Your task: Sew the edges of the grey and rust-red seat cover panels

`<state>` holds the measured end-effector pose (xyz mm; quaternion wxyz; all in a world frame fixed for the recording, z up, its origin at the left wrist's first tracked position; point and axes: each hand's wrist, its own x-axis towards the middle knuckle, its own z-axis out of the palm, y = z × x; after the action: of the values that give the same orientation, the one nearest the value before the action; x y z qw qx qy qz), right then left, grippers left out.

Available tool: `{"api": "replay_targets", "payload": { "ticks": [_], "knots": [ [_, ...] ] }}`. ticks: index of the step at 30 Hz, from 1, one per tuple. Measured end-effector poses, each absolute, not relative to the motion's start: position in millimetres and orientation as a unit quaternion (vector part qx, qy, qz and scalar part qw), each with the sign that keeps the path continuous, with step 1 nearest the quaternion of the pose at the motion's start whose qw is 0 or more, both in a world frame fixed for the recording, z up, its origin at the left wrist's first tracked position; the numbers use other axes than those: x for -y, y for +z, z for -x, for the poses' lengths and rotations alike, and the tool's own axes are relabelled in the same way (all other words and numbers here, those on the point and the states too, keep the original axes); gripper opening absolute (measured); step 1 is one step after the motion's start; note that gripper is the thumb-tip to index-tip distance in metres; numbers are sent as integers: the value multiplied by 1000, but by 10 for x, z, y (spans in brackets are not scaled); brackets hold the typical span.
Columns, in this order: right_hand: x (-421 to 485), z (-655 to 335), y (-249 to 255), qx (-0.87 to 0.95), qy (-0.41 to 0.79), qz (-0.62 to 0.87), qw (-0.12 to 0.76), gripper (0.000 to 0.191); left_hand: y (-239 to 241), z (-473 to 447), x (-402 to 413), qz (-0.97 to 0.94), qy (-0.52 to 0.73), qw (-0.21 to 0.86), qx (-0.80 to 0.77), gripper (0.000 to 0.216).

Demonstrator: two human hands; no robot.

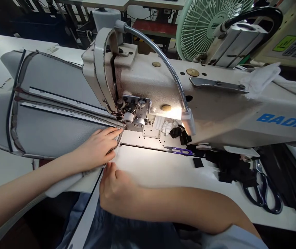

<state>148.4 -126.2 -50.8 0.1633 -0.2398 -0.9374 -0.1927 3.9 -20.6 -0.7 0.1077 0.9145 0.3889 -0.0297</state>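
Note:
My left hand [98,147] lies flat on a grey sewn fabric piece [52,129], fingers stretched toward the presser foot area of a sewing machine [150,81]. Dark seams and two white strips run along the fabric into the machine. Closer to me, my right hand [120,190] is closed, pinching a white strip with a black edge [87,216] at the fabric's near corner. That strip hangs over the table edge toward my lap. The needle and the pinching fingertips are partly hidden.
Purple thread snips [181,151] lie right of the stitching area, by scattered black fabric squares [198,162]. Large dark-handled scissors [263,190] rest farther right. A flexible lamp [188,121] lights the machine bed. Behind stands a green fan [202,27].

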Motion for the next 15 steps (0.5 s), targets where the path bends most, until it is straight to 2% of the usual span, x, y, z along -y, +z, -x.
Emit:
{"api": "replay_targets", "payload": {
  "ticks": [6,15],
  "knots": [
    [1146,-1543,-492,937,-171,266,152,38,-44,-120,37,-912,-21,86,-401,25],
    [1165,-1514,-544,932,-153,283,166,37,-182,-105,313,-929,67,-68,-357,33]
  ]
}}
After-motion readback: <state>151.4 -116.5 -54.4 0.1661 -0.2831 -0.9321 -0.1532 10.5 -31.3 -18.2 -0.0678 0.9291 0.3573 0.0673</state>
